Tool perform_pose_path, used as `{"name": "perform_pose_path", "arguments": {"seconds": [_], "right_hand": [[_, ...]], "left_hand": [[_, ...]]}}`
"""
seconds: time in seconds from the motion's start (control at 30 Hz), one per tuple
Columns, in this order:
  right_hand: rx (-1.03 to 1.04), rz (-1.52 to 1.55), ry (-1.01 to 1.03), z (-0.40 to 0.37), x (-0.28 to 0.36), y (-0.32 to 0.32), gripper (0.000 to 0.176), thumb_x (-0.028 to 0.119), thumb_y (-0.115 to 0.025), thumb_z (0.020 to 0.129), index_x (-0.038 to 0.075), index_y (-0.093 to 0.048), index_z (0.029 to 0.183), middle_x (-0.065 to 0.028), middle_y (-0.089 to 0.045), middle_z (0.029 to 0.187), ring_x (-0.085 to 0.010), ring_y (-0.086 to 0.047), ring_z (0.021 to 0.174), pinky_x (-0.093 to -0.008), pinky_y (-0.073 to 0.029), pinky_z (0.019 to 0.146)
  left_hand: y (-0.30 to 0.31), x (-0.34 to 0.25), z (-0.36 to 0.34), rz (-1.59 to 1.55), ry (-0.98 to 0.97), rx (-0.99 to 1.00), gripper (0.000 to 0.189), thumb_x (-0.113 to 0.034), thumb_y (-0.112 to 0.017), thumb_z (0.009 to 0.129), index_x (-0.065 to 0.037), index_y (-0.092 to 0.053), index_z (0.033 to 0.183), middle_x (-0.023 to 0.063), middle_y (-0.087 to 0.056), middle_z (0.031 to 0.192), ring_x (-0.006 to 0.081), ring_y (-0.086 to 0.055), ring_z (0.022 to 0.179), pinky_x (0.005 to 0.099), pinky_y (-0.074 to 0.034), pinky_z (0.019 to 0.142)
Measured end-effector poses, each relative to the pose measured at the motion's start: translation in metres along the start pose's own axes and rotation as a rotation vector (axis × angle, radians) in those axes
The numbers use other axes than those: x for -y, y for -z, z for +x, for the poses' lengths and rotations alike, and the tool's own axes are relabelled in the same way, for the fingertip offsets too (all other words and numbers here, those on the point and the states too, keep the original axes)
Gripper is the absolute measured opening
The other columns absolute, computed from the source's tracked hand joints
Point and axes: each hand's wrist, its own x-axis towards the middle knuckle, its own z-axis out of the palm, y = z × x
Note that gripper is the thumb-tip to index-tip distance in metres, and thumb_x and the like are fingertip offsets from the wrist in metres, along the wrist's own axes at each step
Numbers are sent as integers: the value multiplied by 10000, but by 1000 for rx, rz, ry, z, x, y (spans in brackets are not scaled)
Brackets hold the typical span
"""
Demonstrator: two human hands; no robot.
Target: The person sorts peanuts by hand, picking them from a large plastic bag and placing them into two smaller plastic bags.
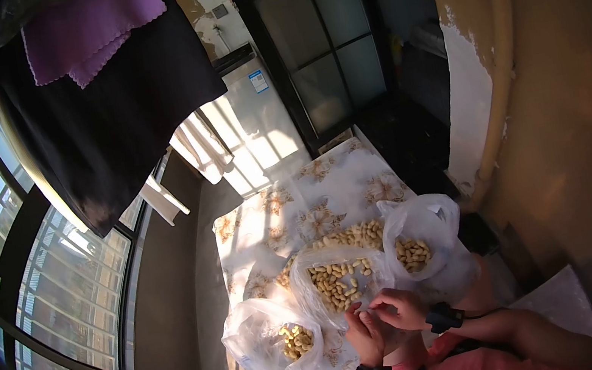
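My left hand (365, 337) and my right hand (402, 308) meet at the near edge of the table, their fingers bent and pinched close together. Whatever lies between the fingertips is too small to make out. Just beyond them is the middle clear plastic bag (298, 283), its mouth spread wide around unshelled peanuts (334, 286). Left of my hands stands another plastic bag (245, 330) with a small heap of yellowish pieces (296, 342). To the right, a third bag (435, 218) holds more peanuts (412, 253). Each wrist wears a black band.
A floral cloth covers the table (298, 200), and a loose pile of peanuts (353, 236) lies behind the middle bag. Dark clothes (126, 126) hang at upper left by the barred window (73, 279). A white appliance (265, 128) and a dark-framed door (322, 51) stand behind.
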Motion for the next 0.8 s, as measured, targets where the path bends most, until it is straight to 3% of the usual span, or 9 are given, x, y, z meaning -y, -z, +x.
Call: {"name": "perform_pose_path", "arguments": {"seconds": [0.17, 0.2, 0.27, 0.8], "right_hand": [[178, 47, 91, -7, -15, -6, 338, 119, -705, 858, 100, -648, 1191, -101, -621, 1093, -297, -636, 975, -367, -528, 824], [174, 52, 113, -7, -19, -7, 338, 119, -705, 858, 100, -648, 1191, -101, -621, 1093, -297, -636, 975, -367, -528, 824], [182, 4, 103, -8, -26, -9, 352, 126, -715, 853, 106, -650, 1198, -100, -617, 1097, -301, -629, 996, -366, -527, 832], [168, -39, 144, -9, -26, -6, 272, 97, -719, 838, 68, -662, 1102, -100, -600, 1104, -303, -622, 1012, -379, -522, 830]], "left_hand": [[-3, -1, 1, -16, -93, -52, 375, -355, -425, 1054, -29, -502, 1223, 144, -657, 674, 339, -678, 628, 402, -477, 545], [-3, -4, 0, -45, -58, -70, 318, -313, -453, 1046, -32, -552, 1158, 153, -664, 685, 356, -676, 632, 411, -485, 551], [-2, 2, -1, -28, -71, -16, 421, -410, -443, 1036, -50, -502, 1247, 158, -698, 754, 378, -693, 670, 438, -506, 555], [1, 2, -1, 44, -81, 74, 369, -354, -483, 1022, -57, -508, 1240, 149, -690, 765, 401, -672, 669, 472, -511, 586]]}}
